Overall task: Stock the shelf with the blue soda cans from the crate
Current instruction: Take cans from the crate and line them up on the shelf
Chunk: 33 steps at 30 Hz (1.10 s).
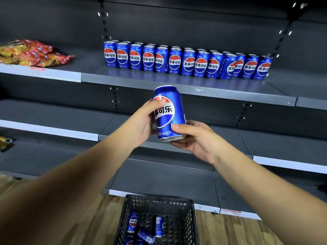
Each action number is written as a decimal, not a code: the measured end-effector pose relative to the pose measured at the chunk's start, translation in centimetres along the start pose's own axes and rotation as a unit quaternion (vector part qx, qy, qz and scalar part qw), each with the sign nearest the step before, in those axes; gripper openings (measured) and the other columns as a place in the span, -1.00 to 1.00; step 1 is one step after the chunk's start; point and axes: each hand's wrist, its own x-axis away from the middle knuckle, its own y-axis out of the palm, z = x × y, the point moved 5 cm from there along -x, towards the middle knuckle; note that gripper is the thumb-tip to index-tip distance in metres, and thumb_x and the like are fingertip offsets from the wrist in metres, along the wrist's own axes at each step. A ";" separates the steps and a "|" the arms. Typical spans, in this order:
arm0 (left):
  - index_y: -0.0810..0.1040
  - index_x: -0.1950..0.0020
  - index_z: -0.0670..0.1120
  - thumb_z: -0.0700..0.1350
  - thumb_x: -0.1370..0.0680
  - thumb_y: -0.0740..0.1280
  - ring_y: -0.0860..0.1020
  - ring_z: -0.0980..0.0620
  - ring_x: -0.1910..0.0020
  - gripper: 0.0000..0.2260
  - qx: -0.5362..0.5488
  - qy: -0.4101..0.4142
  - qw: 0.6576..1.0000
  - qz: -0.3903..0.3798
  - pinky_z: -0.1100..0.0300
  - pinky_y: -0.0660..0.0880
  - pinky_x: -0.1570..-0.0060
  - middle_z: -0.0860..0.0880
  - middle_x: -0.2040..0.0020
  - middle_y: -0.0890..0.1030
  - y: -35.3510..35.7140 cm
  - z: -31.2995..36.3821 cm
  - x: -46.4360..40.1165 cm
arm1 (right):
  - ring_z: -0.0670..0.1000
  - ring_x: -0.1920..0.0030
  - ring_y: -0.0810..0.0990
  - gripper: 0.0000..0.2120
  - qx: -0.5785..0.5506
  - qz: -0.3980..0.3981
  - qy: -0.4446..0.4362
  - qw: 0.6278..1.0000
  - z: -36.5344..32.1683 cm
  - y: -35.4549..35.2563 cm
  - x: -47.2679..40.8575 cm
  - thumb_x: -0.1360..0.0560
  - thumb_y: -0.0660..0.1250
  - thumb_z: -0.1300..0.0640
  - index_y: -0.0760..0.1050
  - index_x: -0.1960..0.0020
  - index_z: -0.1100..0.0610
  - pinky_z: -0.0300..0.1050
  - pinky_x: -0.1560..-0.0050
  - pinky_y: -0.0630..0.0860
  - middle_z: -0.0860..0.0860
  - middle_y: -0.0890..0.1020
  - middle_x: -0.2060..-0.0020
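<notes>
I hold one blue soda can (pixel 168 110) upright in front of the shelving, just below the upper shelf's front edge. My left hand (pixel 144 121) grips its left side, thumb across the logo. My right hand (pixel 192 138) grips its lower right side and cups the base. Several blue cans (pixel 187 62) stand in two rows on the dark grey upper shelf (pixel 159 82). A black plastic crate (pixel 159 221) sits on the floor below, with several loose cans (pixel 132 221) lying in it.
Red and yellow snack packets (pixel 33 53) lie on the same shelf at the far left. Bare shelf lies between the packets and the cans. Two lower dark shelves (pixel 53 119) run below. Another packet (pixel 5 142) shows at the left edge. The floor is wood (pixel 238 230).
</notes>
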 end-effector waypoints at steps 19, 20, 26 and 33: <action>0.59 -0.04 -0.22 0.09 -0.29 0.48 0.65 -0.03 0.18 -0.52 -0.043 0.041 0.992 0.107 0.08 0.59 0.05 -0.10 0.17 0.69 -0.4 1.4 1.5 | -0.16 0.25 0.64 -0.35 0.123 -0.013 -0.023 0.992 0.6 3.3 1.3 -0.24 0.56 0.17 0.36 -0.24 0.08 -0.37 0.24 0.49 -0.06 0.65 0.08; 0.59 -0.05 -0.22 0.13 -0.23 0.48 0.65 -0.07 0.12 -0.45 -0.046 0.042 0.992 0.109 0.02 0.58 -0.04 -0.13 0.12 0.69 -0.3 1.5 1.5 | -0.11 0.18 0.65 -0.40 0.102 -0.029 0.000 0.994 0.7 3.3 1.3 -0.21 0.52 0.11 0.41 -0.21 0.04 -0.25 0.11 0.52 -0.06 0.67 0.07; 0.58 -0.14 -0.19 0.21 -0.18 0.46 0.61 -0.15 -0.03 -0.33 -0.048 0.034 0.994 0.088 -0.15 0.44 -0.25 -0.17 -0.04 0.66 0.1 1.0 1.3 | 0.06 0.15 0.66 -0.48 0.004 -0.057 0.038 0.998 1.4 2.7 0.7 -0.23 0.42 0.17 0.49 -0.19 0.15 0.06 -0.02 0.59 0.05 0.68 0.15; 0.53 -0.14 -0.12 0.16 -0.37 0.45 0.63 0.06 0.15 -0.52 -0.073 -0.034 0.991 0.109 0.27 0.49 0.29 -0.03 0.04 0.66 0.8 0.0 0.5 | -0.03 0.16 0.63 -0.53 0.149 0.083 -0.050 0.984 1.2 1.8 0.7 -0.34 0.51 0.25 0.42 -0.18 0.15 -0.16 0.10 0.58 0.05 0.66 0.05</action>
